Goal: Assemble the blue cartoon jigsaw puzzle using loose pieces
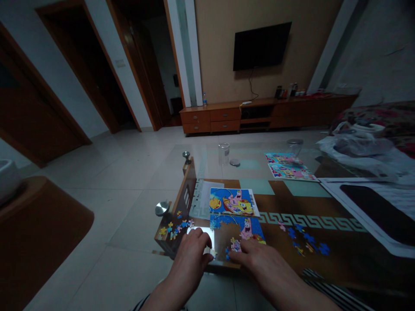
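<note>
While the left hand (194,249) rests open, the flat right hand (259,259) touches the puzzle (227,225).

Dim room: pale glossy tiled floor (123,172), black flat television (261,46) on a tan wall (217,52), long low wooden cabinet (233,115) beneath, dark wooden doorways (97,77) left.

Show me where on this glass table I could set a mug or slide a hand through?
The widest bare stretch lies mid-table, between the cartoon picture and the big white sheet, behind the right loose pieces. A smaller gap sits between the small lid and the far pictures. The near edge is crowded: puzzle, left hand, right hand, left loose pieces.
</note>
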A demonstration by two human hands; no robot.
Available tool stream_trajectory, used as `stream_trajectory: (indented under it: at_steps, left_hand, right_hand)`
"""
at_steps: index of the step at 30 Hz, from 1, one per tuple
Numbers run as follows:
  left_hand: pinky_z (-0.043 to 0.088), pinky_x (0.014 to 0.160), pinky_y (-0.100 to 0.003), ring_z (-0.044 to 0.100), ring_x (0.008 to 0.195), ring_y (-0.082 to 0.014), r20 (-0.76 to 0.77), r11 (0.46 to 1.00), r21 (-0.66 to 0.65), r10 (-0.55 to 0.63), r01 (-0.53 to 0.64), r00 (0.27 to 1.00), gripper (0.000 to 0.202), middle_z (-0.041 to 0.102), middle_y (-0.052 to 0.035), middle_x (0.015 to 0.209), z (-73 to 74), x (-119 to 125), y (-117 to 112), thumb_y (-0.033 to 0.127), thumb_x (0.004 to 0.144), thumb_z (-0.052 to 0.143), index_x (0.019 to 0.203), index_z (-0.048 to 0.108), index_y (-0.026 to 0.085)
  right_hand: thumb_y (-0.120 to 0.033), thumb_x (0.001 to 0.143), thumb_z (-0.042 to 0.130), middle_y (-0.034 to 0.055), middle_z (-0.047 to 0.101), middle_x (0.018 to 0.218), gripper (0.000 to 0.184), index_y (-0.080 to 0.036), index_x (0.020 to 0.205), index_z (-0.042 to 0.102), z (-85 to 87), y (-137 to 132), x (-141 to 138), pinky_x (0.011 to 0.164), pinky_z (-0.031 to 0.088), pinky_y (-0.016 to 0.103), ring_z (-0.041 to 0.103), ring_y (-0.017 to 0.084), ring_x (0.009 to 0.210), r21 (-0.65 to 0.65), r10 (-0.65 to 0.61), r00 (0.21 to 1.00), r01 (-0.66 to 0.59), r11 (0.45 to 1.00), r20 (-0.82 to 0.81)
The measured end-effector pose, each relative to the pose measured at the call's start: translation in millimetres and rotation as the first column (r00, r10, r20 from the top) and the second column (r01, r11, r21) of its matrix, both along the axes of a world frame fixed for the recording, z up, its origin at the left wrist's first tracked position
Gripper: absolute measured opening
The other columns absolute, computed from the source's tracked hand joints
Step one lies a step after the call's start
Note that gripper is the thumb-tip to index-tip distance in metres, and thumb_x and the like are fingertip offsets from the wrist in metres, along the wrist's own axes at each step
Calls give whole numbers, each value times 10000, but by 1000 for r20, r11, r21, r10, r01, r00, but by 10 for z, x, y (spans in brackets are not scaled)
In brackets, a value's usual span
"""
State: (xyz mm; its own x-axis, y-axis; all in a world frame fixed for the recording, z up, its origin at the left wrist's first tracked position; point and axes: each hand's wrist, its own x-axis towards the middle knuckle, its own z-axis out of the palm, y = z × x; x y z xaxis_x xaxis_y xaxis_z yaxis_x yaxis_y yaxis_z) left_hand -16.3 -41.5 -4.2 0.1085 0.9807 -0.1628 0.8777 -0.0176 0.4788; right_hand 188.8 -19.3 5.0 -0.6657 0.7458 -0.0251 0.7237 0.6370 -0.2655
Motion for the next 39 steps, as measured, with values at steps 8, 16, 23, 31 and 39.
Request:
stream_trajectory:
  at_steps: [8,16,23,31,39]
  left_hand:
    - [362,830,-337,507,956,-216,11,1000,-8,-5,5,1000,176,581,-36,988,36,5,-6,76,753,598,882,597,196]
    - [367,820,-326,510,939,-209,12,1000,9,-6,6,1000,186,585,-34,986,6,0,-7,77,741,611,881,598,198]
    - [367,832,-340,513,975,-222,3,1000,-21,10,-10,1000,175,591,-36,1008,41,17,1,88,749,616,884,601,199]
    - [378,829,-329,517,964,-212,64,1000,19,17,-18,998,114,601,-36,999,100,21,-27,124,789,601,881,582,189]
    - [404,823,-327,517,960,-206,46,991,100,81,-85,996,141,586,-43,987,84,-197,100,65,771,550,845,558,185]
  right_hand:
    - [-5,804,540,56,665,887,348,-278,934,712,-61,12,16,619,348,285,621,229,811,17,11,1000,-11,1000,15]
    - [-29,830,564,60,661,929,315,-273,960,715,-22,-8,-3,645,360,287,620,231,842,-70,-28,999,30,997,25]
    - [-8,828,544,61,666,941,351,-278,979,710,-51,3,-14,649,381,288,627,252,869,-45,-9,998,12,999,65]
    - [-45,865,539,62,667,983,298,-272,982,693,-68,6,-18,719,453,331,631,268,925,-44,7,995,-3,999,97]
    - [1,839,502,76,680,992,354,-239,1013,695,13,34,23,763,483,378,637,277,932,-97,-24,999,27,995,26]
